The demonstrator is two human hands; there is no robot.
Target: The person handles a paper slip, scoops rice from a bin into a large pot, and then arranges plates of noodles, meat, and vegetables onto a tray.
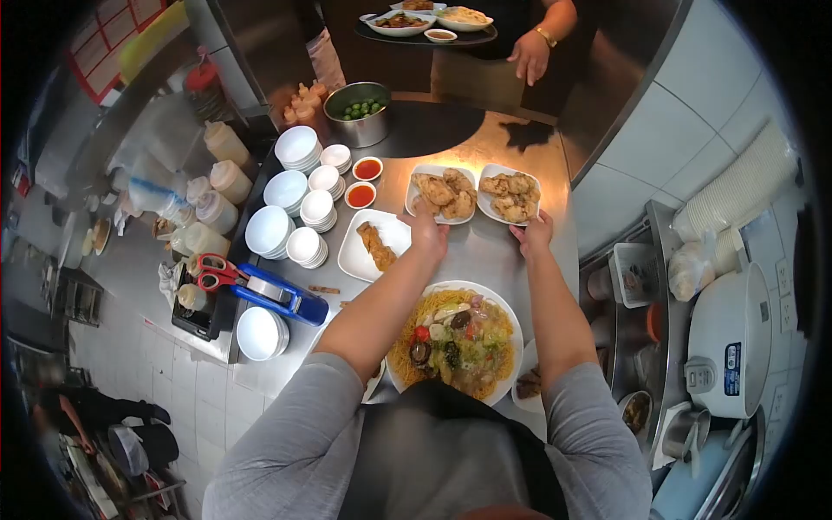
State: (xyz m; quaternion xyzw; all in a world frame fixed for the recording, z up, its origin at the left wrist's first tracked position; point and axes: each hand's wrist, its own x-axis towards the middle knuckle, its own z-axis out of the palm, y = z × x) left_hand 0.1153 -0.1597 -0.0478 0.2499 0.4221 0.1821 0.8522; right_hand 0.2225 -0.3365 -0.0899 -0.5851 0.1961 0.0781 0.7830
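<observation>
My left hand [429, 229] grips the near edge of a white plate [469, 205] piled with fried chicken pieces [444, 191]. At the near right corner of a second plate [487, 206] of fried chicken [511, 196], my right hand [536, 234] has its fingers closed on the rim. Both plates are side by side on the steel counter. To the left of my left hand is a square white dish [349, 253] with one browned fried piece [376, 246]. Below my forearms, a large round plate [515, 334] holds noodles topped with vegetables [451, 342].
Stacked white bowls [266, 231], two red sauce dishes [360, 195] and a steel pot of green limes [358, 121] line the left. A blue tape dispenser [282, 296] and red scissors [217, 274] lie nearer. Across the counter, another person's hand [530, 59] hangs near a loaded tray [425, 36].
</observation>
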